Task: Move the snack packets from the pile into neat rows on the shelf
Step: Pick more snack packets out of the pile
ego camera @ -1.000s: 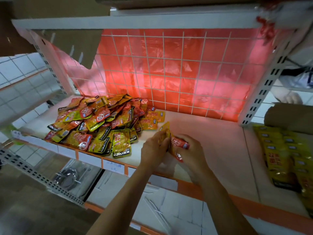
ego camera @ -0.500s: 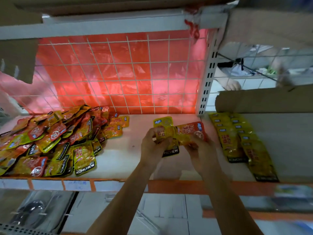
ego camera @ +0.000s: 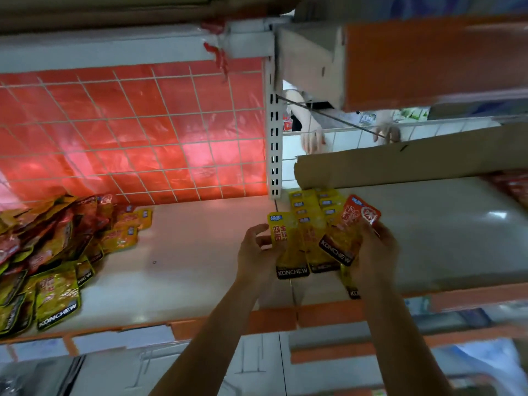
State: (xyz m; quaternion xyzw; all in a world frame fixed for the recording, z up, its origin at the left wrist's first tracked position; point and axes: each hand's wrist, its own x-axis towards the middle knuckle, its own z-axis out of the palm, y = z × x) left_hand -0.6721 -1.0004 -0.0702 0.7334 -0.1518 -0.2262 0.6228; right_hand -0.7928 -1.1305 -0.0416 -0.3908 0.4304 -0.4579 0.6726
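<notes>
Just now the left hand point(ego camera: 257, 252) pinches a yellow packet point(ego camera: 285, 241) by its side. The right hand point(ego camera: 375, 252) has its grip curled round a tilted orange packet point(ego camera: 355, 224). Both packets are held over the near end of the rows point(ego camera: 313, 201) of yellow packets on the shelf point(ego camera: 200, 252). The pile point(ego camera: 57, 252) lies well apart at the left, before a red mesh point(ego camera: 128, 132). Cardboard point(ego camera: 400, 164) overhangs the rows' far end, beside a white post point(ego camera: 274, 138). A second person's hands point(ego camera: 313, 138) show beyond it. Black bands on the packets read KONCHEW.
</notes>
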